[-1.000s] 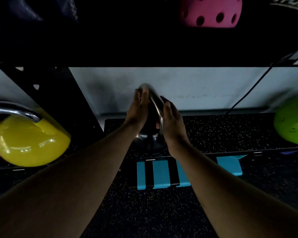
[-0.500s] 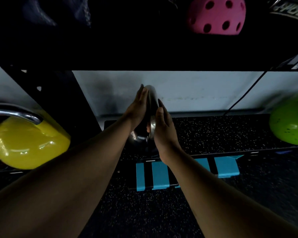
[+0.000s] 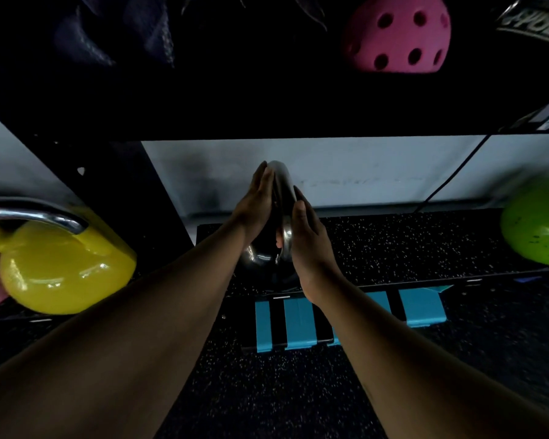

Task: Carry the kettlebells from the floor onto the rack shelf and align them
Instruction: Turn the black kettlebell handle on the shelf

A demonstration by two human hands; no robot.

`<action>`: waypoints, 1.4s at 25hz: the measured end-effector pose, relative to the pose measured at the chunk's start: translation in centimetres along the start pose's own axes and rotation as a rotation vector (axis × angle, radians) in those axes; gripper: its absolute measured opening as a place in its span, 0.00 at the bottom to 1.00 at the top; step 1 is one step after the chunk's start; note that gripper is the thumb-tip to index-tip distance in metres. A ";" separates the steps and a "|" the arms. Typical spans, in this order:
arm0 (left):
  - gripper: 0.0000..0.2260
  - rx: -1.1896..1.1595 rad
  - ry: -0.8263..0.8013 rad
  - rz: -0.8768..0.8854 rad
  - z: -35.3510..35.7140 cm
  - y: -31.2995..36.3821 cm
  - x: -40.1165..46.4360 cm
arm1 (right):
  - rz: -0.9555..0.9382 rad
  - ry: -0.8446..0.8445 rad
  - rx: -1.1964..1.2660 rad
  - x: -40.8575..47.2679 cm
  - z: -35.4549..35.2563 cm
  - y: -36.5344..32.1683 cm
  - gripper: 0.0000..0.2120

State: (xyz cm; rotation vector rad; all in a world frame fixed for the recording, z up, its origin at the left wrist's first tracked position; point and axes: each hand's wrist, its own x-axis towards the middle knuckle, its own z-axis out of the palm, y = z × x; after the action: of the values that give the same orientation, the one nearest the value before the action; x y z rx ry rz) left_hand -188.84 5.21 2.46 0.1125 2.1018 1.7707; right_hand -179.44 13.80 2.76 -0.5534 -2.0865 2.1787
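Observation:
A dark kettlebell [image 3: 260, 264] with a shiny steel handle [image 3: 282, 198] stands on the black speckled rack shelf [image 3: 393, 242], near its front edge. My left hand [image 3: 255, 207] lies flat against the left side of the handle. My right hand [image 3: 308, 239] presses flat against its right side, so the handle is clamped between both palms with the fingers straight. A yellow kettlebell [image 3: 64, 267] with a steel handle sits on the shelf at the left. A green kettlebell [image 3: 539, 226] sits at the far right.
A black upright [image 3: 114, 185] of the rack stands between the yellow kettlebell and the dark one. Blue tape strips [image 3: 298, 321] mark the shelf's front edge. A pink perforated ball [image 3: 396, 33] lies on the shelf above. A black cable [image 3: 450, 179] runs down the white wall.
The handle has turned between my palms from slightly angled to edge-on, and both hands have shifted a little to the left with it. The kettlebell's body stays on the shelf.

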 end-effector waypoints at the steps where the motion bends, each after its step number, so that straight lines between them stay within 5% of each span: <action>1: 0.23 -0.003 -0.003 0.002 0.0 0.0 0.1 | 0.009 -0.005 -0.004 0.0 0.1 0.0 0.21; 15: 0.24 0.015 -0.038 -0.012 -0.5 -0.4 0.8 | 0.050 -0.049 -0.024 -0.2 0.4 -1.0 0.21; 21: 0.24 0.230 0.018 -0.013 -0.7 0.0 1.0 | 0.074 -0.077 -0.143 -0.6 -0.2 -2.1 0.20; 26: 0.22 0.587 0.060 0.170 -2.2 1.5 -1.5 | -0.174 -0.088 -0.767 -0.6 -2.1 -4.5 0.17; 31: 0.18 1.047 -0.130 0.357 -5.4 1.9 -8.2 | -0.473 -0.043 -1.433 -2.7 -1.7 -6.0 0.25; 35: 0.16 1.169 -0.097 0.471 -11.6 1.2 -12.5 | -0.533 -0.107 -1.519 -4.7 3.8 -6.3 0.20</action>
State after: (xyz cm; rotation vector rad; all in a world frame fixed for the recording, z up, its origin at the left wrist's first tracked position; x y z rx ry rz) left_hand -181.53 -9.21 8.05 1.0244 2.8740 0.4353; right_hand -177.42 9.20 9.93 0.1415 -3.0572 0.0881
